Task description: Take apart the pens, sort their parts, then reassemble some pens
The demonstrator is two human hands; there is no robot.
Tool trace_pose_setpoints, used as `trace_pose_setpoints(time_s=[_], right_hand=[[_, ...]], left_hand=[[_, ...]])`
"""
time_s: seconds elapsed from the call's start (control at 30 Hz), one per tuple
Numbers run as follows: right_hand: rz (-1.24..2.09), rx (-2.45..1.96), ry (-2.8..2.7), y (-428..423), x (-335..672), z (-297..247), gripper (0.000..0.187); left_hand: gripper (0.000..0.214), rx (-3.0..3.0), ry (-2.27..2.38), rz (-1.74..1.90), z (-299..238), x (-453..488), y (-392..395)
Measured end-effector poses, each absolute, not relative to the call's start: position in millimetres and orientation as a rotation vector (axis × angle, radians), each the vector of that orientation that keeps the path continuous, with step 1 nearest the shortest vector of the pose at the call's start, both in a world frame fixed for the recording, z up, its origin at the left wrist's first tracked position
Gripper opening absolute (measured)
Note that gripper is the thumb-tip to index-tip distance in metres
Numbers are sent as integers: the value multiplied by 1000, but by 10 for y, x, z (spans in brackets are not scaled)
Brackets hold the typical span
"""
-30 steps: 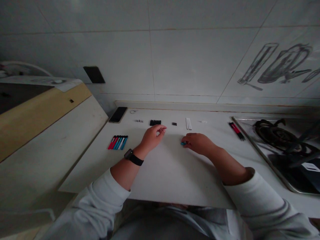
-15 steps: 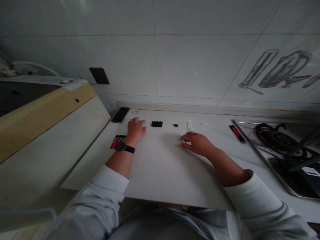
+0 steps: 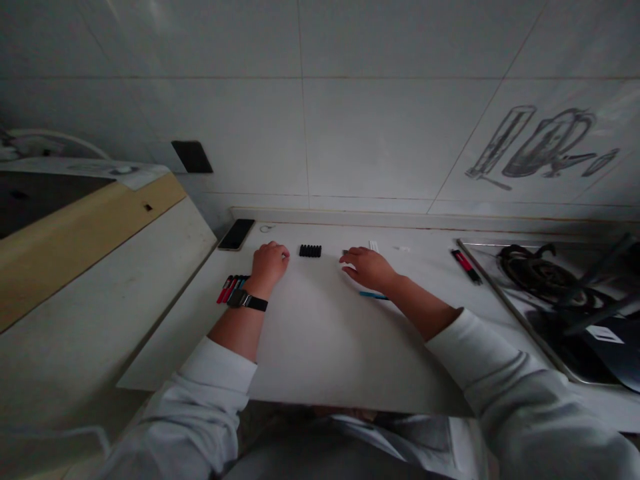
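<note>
My left hand (image 3: 269, 261) lies curled on the white counter (image 3: 320, 333), fingertips pressed together at the spot where small metal springs lay; what they pinch is hidden. A black watch (image 3: 247, 301) is on that wrist. My right hand (image 3: 367, 267) reaches left, its fingertips closing on a small black part (image 3: 345, 252). A thin blue pen barrel (image 3: 373, 294) lies loose on the counter beside my right wrist. A row of black caps (image 3: 310, 251) sits between the two hands. Red and blue pens (image 3: 231, 289) lie side by side, partly behind my left wrist.
A dark phone (image 3: 237, 234) lies at the counter's back left. White strips (image 3: 373, 245) show behind my right hand, and a red and black pen (image 3: 465, 264) lies near the gas hob (image 3: 560, 287) on the right. A wooden-edged unit (image 3: 75, 233) stands left.
My right hand let go of the blue barrel, left it on the counter and moved back-left to the small black part. My left hand swung left to the springs and curled there.
</note>
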State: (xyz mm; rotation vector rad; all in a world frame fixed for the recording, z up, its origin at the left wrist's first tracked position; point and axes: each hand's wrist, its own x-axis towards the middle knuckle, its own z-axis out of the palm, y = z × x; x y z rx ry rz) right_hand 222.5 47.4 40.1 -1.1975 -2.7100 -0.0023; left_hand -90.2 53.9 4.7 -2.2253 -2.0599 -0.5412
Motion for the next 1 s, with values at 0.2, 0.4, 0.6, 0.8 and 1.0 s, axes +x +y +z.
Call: trace_pose_setpoints(time_s=[0.2,0.4,0.6,0.8,1.0], right_hand=[[-200,-1246,-2846,847,1775,304,43],[-234,-1248,-2878,892,1660,317,37],[-366,-1130,-2890,950,1670,311,34],[-439,-936,-2974,1050,1594,290,27],[-318,-909,-2837,923,1665,494,28]], left_hand=[[9,-2366,-2139,-619,44,-896,529],[8,-2304,-2117,-797,100,-871,520],[9,-2204,-2160,-1292,124,-810,526],[18,-2206,-2199,-1765,23,-754,589],[36,-2191,-2354,-2088,45,-661,563]])
